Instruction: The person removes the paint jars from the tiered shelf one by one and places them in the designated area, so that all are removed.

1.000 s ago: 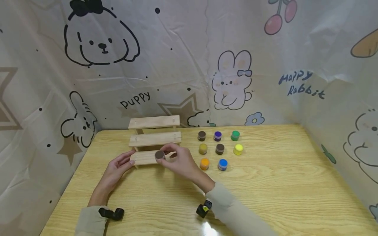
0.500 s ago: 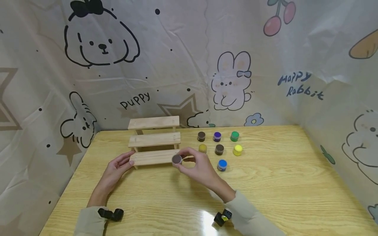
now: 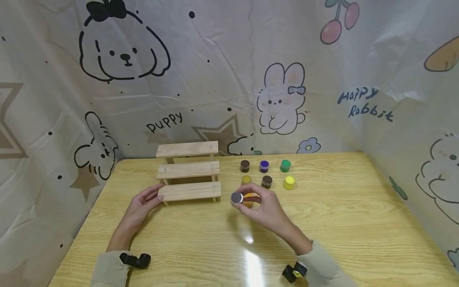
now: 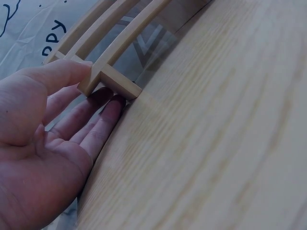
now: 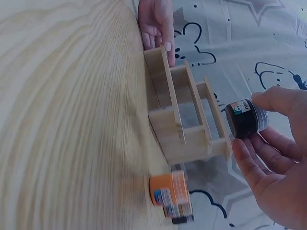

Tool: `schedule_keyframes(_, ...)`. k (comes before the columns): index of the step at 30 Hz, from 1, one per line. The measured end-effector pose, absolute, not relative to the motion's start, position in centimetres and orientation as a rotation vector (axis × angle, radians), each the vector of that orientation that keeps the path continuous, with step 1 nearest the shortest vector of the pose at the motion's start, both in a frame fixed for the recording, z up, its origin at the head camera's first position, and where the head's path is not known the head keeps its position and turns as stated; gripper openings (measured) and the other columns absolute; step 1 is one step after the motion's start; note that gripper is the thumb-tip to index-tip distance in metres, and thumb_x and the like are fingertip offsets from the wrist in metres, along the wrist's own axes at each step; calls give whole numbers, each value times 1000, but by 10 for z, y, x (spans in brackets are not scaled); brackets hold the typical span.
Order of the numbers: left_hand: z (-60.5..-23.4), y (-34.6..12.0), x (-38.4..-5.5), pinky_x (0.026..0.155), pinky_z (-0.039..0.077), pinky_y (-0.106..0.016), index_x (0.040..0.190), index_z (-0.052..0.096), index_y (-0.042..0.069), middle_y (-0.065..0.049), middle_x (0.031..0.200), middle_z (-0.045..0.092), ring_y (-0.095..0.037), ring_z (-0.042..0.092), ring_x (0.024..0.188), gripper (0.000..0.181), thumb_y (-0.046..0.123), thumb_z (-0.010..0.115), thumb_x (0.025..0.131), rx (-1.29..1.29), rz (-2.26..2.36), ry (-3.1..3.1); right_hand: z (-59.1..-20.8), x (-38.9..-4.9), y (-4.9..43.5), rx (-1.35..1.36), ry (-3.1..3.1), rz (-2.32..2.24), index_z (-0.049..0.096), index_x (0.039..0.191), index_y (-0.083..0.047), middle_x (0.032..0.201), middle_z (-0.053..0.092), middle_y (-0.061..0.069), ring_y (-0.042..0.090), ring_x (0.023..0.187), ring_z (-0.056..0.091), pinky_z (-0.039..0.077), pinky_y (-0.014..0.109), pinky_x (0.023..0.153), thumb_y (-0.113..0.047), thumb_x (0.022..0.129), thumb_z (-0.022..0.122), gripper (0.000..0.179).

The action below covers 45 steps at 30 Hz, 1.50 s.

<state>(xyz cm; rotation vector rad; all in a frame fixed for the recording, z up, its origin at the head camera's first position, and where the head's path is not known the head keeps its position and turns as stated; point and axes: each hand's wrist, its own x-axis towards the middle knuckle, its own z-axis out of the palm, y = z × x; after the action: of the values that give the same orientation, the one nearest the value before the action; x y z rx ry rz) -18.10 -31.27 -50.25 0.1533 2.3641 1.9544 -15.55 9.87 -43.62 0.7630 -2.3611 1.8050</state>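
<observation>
A three-step wooden stand (image 3: 188, 170) is at the back left of the table. My left hand (image 3: 143, 205) holds the left end of its lowest step (image 3: 190, 192). In the left wrist view the thumb lies on the plank's end, with the fingers (image 4: 96, 127) below by the leg. Off to the right of the stand, my right hand (image 3: 267, 209) pinches a small dark paint jar (image 5: 244, 116) between thumb and fingertips, raised above the table. An orange paint jar (image 5: 165, 188) stands on the table just behind that hand, partly covered by it in the head view.
Several paint jars stand in rows right of the stand: brown (image 3: 245, 166), purple (image 3: 264, 166), green (image 3: 285, 166), ochre (image 3: 246, 179), another dark brown (image 3: 267, 181) and yellow (image 3: 288, 182). A printed cloth (image 3: 215, 79) hangs behind the wooden table (image 3: 340, 219).
My right hand has moved rightward with the dark paint jar, from over the lowest step to in front of the orange jar. My left hand stays at the stand.
</observation>
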Motion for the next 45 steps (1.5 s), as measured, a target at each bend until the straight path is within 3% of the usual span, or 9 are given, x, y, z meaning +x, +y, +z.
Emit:
schedule_keyframes(7, -505, -312, -183, 95, 52, -19, 152, 46, -3, -6, 148, 56, 1, 59, 120, 54, 16, 64, 104, 163, 1998, 2316, -440, -151, 129, 709, -2370, 1762, 70, 115, -7, 113, 69, 7, 28, 104, 68, 60, 48, 85, 0, 85, 83, 34)
schedule_keyframes(17, -505, -312, -182, 94, 52, -19, 152, 46, -2, -14, 150, 53, 1, 59, 120, 55, 17, 64, 104, 157, 1981, 2336, -444, -147, 173, 589, -2445, 1696, 69, 117, -5, 115, 69, 8, 25, 106, 67, 58, 34, 92, -3, 87, 82, 33)
schedule_keyframes(24, -503, -314, -180, 94, 52, -19, 153, 45, -1, -26, 152, 46, 1, 59, 118, 55, 18, 64, 104, 144, 1961, 2353, -443, -157, 201, 479, -2528, 1577, 70, 116, -7, 113, 70, 5, 17, 105, 66, 57, 35, 93, -10, 89, 82, 30)
schedule_keyframes(35, -505, -314, -178, 94, 52, -20, 153, 45, -1, -18, 150, 52, 0, 60, 118, 54, 17, 63, 104, 139, 1976, 2341, -456, -169, 235, 326, -2674, 1465, 68, 117, -2, 116, 69, 12, 27, 107, 66, 57, 37, 93, -17, 91, 81, 33)
schedule_keyframes(45, -503, -313, -181, 95, 51, -18, 152, 46, -2, -22, 152, 48, 2, 58, 120, 54, 17, 64, 104, 141, 1983, 2345, -471, -178, 253, 288, -2784, 1494, 67, 119, 0, 118, 67, 15, 27, 104, 66, 58, 30, 90, -15, 91, 81, 35)
